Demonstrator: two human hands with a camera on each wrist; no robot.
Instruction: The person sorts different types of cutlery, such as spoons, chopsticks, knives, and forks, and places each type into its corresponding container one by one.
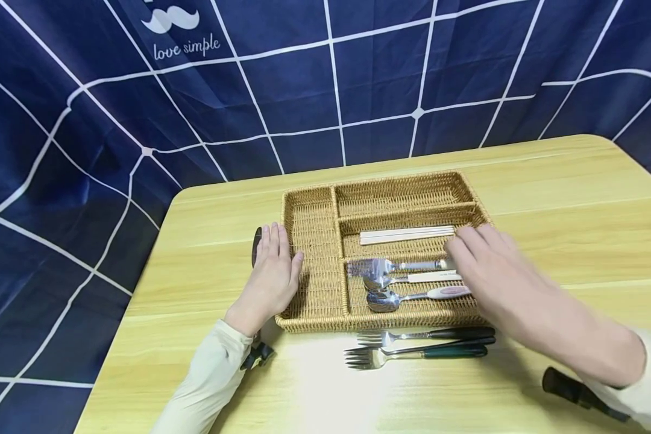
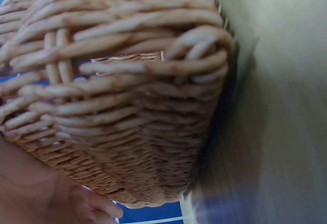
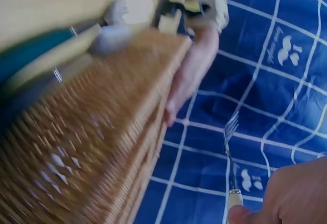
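Apparently to steady it, the left hand [image 1: 271, 277] rests along the left rim of the wicker tray [image 1: 306, 325], its fingers straight and the thumb spread toward the inner side. The right hand [image 1: 490, 271] pinches a pale-handled fork [image 1: 412, 265] near the end of its handle, a hold that leaves the tines free. That fork is over the near right compartment, tines to the left, roughly in line with two spoons [image 1: 385, 301]. White chopsticks [image 1: 407, 235] lie one compartment farther.

Hard to make out are the right fingertips: the knuckles hide them in the head view, and the right wrist view cuts off most of the hand. Blur around the tines leaves unclear whether the fork touches the tray floor. On the tabletop [image 1: 575, 211], just near of the tray, a black-handled fork [image 1: 461, 333] and a green-handled fork [image 1: 456, 351] flank a second black handle [image 1: 480, 341], its head largely covered. Left of the tray, a dark object [image 1: 257, 241] is mostly hidden behind the left hand; I cannot tell what it is.
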